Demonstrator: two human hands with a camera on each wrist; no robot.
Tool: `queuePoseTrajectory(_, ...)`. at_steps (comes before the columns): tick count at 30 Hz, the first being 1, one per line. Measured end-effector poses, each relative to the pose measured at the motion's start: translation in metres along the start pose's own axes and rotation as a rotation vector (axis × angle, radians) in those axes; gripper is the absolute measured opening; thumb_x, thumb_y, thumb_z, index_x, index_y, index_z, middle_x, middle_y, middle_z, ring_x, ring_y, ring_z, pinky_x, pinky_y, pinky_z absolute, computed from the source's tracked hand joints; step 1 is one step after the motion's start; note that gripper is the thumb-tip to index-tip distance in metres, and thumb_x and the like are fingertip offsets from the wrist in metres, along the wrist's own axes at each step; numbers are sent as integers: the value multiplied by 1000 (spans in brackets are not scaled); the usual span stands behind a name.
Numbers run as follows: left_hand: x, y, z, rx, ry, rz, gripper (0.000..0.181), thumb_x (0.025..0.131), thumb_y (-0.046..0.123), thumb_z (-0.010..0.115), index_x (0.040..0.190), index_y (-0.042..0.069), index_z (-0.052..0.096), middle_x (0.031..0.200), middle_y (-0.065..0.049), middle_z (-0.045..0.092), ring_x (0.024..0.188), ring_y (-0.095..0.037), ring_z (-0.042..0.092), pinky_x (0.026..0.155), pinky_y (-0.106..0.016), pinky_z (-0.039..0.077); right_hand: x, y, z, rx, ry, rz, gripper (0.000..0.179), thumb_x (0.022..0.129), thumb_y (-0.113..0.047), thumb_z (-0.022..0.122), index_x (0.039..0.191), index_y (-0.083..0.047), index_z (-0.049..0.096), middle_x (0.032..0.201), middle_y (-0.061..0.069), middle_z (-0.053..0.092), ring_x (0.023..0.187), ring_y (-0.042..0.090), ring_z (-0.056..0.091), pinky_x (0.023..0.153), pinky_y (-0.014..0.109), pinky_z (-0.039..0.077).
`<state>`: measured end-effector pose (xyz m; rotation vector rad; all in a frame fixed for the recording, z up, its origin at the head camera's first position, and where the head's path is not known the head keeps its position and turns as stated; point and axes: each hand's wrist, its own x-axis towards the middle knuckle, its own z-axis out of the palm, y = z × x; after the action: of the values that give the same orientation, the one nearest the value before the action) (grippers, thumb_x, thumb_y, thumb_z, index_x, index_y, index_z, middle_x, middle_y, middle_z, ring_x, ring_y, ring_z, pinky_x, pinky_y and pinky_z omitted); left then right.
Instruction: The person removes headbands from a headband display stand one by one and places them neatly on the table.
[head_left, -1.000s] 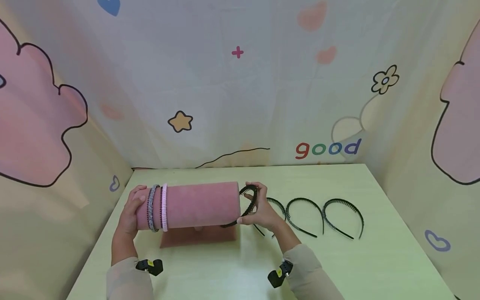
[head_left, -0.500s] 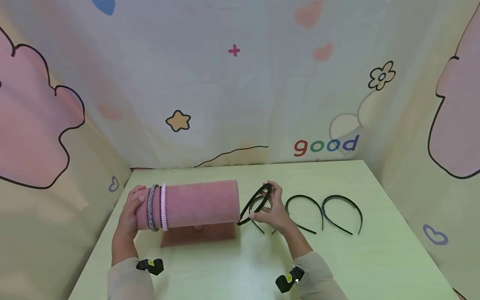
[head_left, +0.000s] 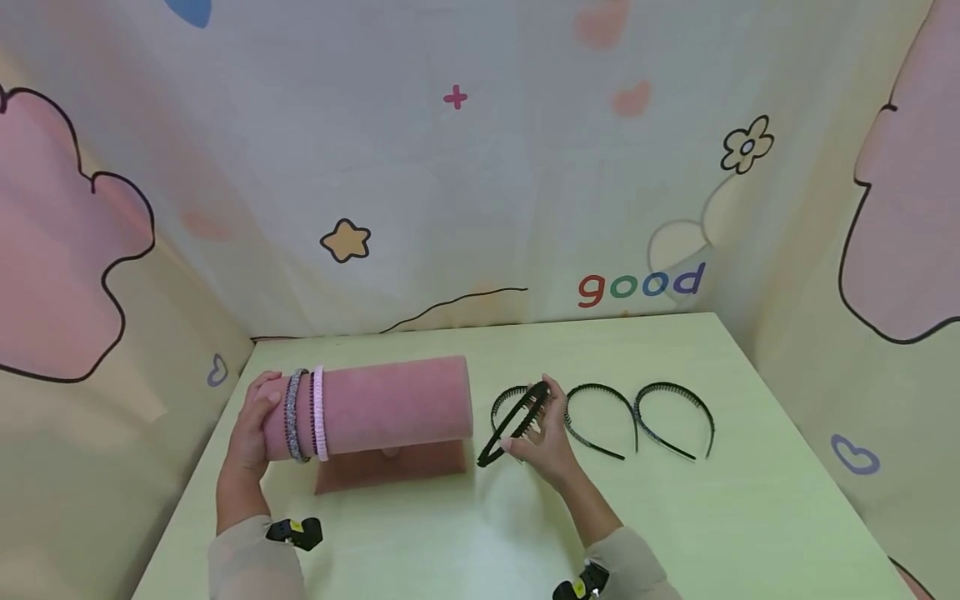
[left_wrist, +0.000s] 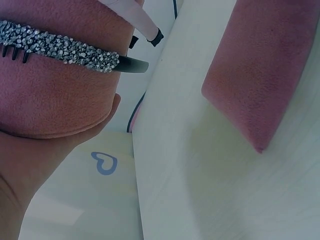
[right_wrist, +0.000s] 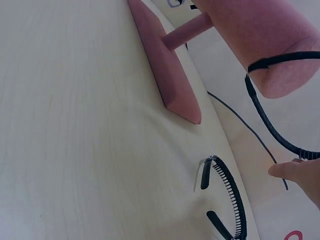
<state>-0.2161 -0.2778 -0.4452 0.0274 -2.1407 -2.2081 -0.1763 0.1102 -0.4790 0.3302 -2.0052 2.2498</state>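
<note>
My left hand point(head_left: 246, 427) grips the left end of a pink fabric-covered roll point(head_left: 397, 404) that stands on a pink base point(head_left: 393, 468). Around that end sit a silvery glitter headband point(left_wrist: 75, 52), a thin dark one and a lilac headband point(head_left: 319, 414). To the right of the roll, my right hand point(head_left: 551, 446) pinches a black toothed headband point(head_left: 537, 400) between thumb and fingers. That headband is tilted and apart from the roll's end in the head view. Behind it on the table lies another black headband point(head_left: 498, 402), partly hidden.
Two more black headbands point(head_left: 600, 387) lie side by side right of my right hand on the pale table point(head_left: 720, 517). A printed cloth point(head_left: 420, 167) hangs behind the table and along both sides.
My right hand has moved right, away from the roll's end, then a little lower, carrying the black headband with it. My left hand keeps its grip on the roll. The head view has shifted slightly.
</note>
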Motion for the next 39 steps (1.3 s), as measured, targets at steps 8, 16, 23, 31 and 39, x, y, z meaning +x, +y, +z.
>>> queuePoseTrajectory(8,-8,6,3,12,-3,-29,40,88,30,35,127,21,29,115,1,30,95,-16,34,72,-32,34,-2,9,-16,0,118,12,101,66,6,66,134,-33,4,136,9,4,122,34,14,78,50,36)
queuePoseTrajectory(16,2,-10,-7,17,7,-27,38,88,33,34,126,26,31,120,-1,29,99,-19,34,74,-33,35,-8,15,-41,-153,151,16,95,70,-10,69,134,-39,5,139,1,2,119,34,19,82,51,32)
queuePoseTrajectory(23,6,-15,-10,18,14,-11,41,88,36,36,127,26,31,121,-1,29,99,-19,34,74,-33,34,-8,17,-63,-264,182,-36,92,70,-17,70,136,-35,9,139,-1,7,115,37,23,72,43,40)
queuePoseTrajectory(31,6,-15,-10,17,27,-13,43,88,35,36,129,24,30,119,-1,30,95,-19,36,72,-33,35,-7,30,-100,-493,207,-67,95,68,-26,72,137,-31,7,140,1,10,118,31,24,75,47,33)
queuePoseTrajectory(39,6,-18,-10,30,0,-22,44,88,39,33,131,30,26,125,-2,27,102,-21,31,78,-37,30,-17,32,-134,-517,288,7,94,69,-25,71,137,-32,6,141,0,3,124,33,10,85,52,27)
